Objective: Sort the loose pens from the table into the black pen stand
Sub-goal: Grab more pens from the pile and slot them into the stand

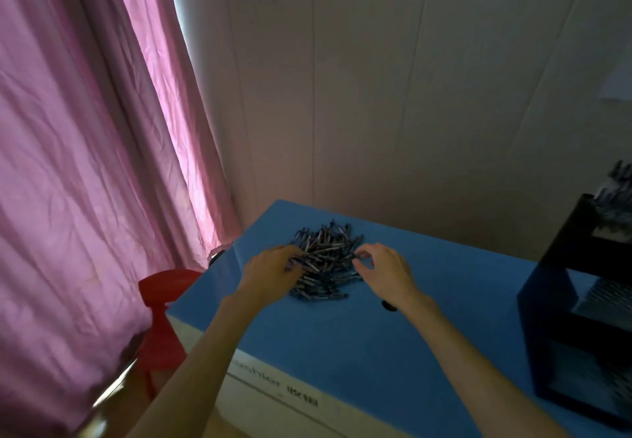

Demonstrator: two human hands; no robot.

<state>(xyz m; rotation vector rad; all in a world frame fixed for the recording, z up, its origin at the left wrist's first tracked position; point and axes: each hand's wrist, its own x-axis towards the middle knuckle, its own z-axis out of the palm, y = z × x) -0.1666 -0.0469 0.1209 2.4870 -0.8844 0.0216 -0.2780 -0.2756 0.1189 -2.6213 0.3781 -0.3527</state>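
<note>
Both hands work the pen pile (325, 259) to gather a batch: left hand (273, 271) curls into its near edge, right hand (383, 271) pinches one pen; black pen stand (561, 301) waits well right

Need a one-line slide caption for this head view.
Both hands, left and right, reach into the pen pile on the blue table; black pen stand at right.

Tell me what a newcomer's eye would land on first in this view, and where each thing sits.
First, the big pink curtain filling the left side, lit from behind. Next, the dark pile of pens on the blue table, with the left hand resting on its left edge and the right hand pinching a pen at its right edge. At the far right stands the black pen stand, pens showing at its top.
</note>
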